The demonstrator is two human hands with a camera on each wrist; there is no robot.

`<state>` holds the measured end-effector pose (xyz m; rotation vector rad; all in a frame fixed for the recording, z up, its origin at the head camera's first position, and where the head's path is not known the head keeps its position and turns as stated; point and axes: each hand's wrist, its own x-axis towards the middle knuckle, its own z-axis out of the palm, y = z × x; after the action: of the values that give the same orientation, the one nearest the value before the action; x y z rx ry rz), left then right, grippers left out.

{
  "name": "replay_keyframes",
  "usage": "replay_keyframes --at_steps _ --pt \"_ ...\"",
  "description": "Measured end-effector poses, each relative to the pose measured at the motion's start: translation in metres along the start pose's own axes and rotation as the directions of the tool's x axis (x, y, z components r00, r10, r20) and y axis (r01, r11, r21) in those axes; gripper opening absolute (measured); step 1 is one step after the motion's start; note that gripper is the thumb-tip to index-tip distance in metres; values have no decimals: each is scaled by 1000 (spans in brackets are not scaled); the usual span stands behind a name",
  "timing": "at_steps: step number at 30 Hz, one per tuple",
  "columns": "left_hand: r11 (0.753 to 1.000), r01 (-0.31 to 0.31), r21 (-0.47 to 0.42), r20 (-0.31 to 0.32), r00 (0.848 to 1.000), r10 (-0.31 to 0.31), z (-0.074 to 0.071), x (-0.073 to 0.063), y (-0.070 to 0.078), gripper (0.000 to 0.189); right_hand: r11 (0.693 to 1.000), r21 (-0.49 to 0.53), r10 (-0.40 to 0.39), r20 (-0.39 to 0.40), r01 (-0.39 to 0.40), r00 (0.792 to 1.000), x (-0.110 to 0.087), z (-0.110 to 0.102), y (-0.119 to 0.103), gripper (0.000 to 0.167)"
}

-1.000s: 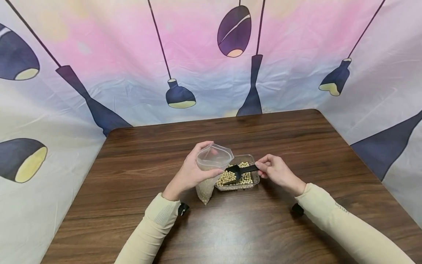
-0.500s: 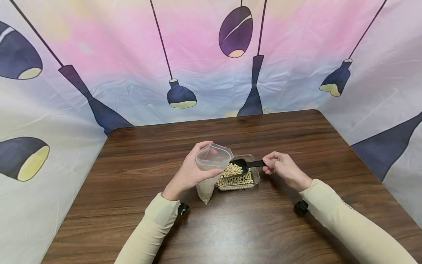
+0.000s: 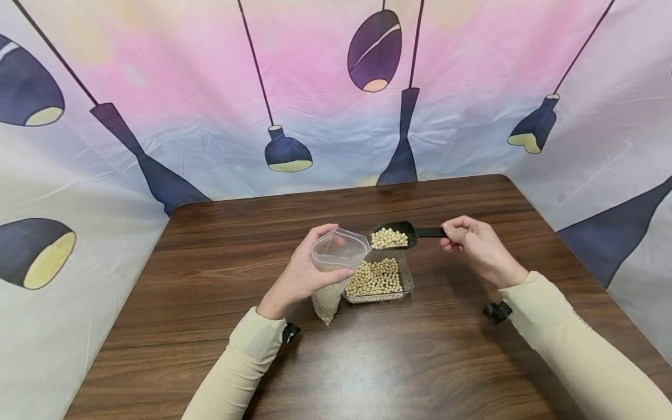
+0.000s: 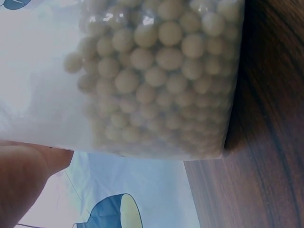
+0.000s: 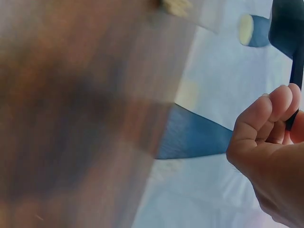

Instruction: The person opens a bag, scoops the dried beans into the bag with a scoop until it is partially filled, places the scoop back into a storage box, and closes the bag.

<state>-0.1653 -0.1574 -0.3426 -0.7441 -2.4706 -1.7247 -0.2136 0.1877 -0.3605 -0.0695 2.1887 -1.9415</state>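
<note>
My left hand (image 3: pixel 304 274) grips a clear plastic zip bag (image 3: pixel 326 306) near its top, thumb and fingers spreading the mouth wide. Pale round beans fill the lower part of the bag (image 4: pixel 156 71) in the left wrist view. With my right hand (image 3: pixel 478 245) I pinch the handle of a black scoop (image 3: pixel 412 230), also visible from below as a dark scoop (image 5: pixel 287 28) in the right wrist view. A heap of beans (image 3: pixel 388 238) lies in the scoop, which hovers level above the container, its tip close to the bag's rim.
A clear rectangular container (image 3: pixel 408 286) of beans stands on the table, just right of the bag. The dark wooden table (image 3: pixel 236 251) meets a printed cloth backdrop (image 3: pixel 336 146) at its far edge. Black wrist straps (image 3: pixel 497 313) sit at the cuffs.
The right hand has lifted the loaded scoop out of the beans, up and to the right, clear of the container. The left hand and the bag have stayed in place.
</note>
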Motion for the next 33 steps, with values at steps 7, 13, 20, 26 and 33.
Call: replay_keyframes --at_steps 7,13,20,26,33 --pt "1000 -5 3 2 1000 5 0 0 0 76 988 132 -78 -14 80 997 -3 -4 -27 29" --pt "1000 1 5 -1 1000 -1 1 1 0 77 979 172 -113 5 111 994 -6 5 -47 32" --pt "1000 14 15 -5 1000 -14 2 2 -9 78 979 89 -185 -9 185 983 -9 18 -64 27" --pt "1000 5 23 -11 1000 -5 4 6 -35 83 960 26 -277 -36 278 960 -12 28 -72 22" --pt "998 12 65 -24 1000 -11 2 5 -36 83 906 -168 -405 -73 390 911 -17 34 -81 15"
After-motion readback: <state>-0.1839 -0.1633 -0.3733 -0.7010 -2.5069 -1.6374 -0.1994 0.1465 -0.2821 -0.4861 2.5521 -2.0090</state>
